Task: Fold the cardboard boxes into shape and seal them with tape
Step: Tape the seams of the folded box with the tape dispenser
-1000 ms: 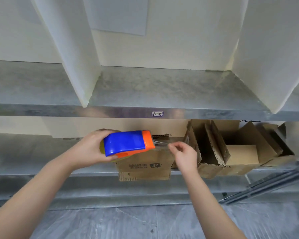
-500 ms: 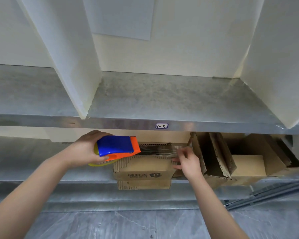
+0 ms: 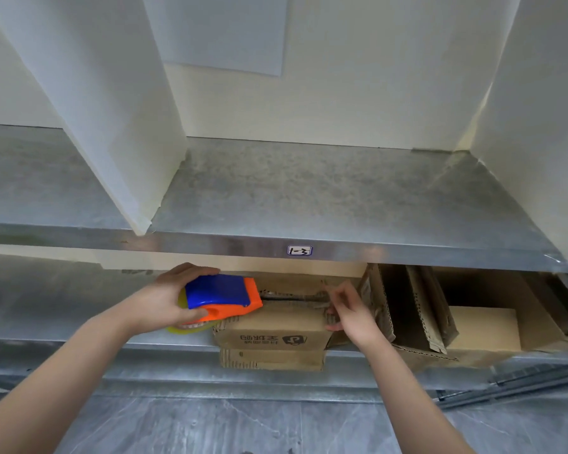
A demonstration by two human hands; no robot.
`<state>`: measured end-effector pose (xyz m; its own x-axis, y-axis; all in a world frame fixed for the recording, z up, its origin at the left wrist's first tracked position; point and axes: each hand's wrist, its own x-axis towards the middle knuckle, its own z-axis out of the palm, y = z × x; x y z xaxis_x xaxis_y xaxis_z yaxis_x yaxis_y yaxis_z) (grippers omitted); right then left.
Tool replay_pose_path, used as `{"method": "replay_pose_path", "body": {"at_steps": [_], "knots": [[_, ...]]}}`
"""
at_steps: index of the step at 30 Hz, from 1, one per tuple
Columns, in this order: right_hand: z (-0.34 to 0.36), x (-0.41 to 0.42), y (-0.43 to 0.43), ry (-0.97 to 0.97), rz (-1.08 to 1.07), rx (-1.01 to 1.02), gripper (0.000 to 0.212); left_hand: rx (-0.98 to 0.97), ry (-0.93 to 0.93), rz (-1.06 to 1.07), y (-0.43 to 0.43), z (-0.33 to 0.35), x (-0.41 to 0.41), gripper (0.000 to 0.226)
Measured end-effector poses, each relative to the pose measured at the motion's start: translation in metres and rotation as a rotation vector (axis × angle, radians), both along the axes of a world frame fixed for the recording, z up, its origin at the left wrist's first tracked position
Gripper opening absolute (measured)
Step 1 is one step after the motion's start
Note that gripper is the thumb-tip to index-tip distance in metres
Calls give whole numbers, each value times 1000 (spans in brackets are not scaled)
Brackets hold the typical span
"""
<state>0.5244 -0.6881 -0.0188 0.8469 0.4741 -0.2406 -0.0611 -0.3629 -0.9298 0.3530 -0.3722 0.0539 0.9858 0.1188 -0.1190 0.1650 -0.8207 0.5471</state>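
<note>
Galvanised steel shelf [image 3: 63,306]: folded brown cardboard box [image 3: 273,327] seemingly half-sealed; blue-and-orange plastic tape dispenser [image 3: 222,294] is gripped by left hand [image 3: 163,301], clear tape [image 3: 292,297] pinched by right hand [image 3: 350,314].

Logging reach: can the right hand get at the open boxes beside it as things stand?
Probably yes: the open boxes stand just right of the right hand on the same shelf, nothing between, though its fingers pinch the tape.
</note>
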Motion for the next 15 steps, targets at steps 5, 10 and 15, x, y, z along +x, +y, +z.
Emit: {"method": "replay_pose_path", "body": {"at_steps": [5, 10, 15], "knots": [[-8, 0, 1, 14, -39, 1, 18, 22, 39, 13, -9, -7, 7, 74], [-11, 2, -1, 97, -82, 70, 17, -13, -52, 50, -15, -7, 5, 69], [-11, 5, -1, 200, -134, 165, 19, -31, -112, 79, -13, 2, 7, 56]]}}
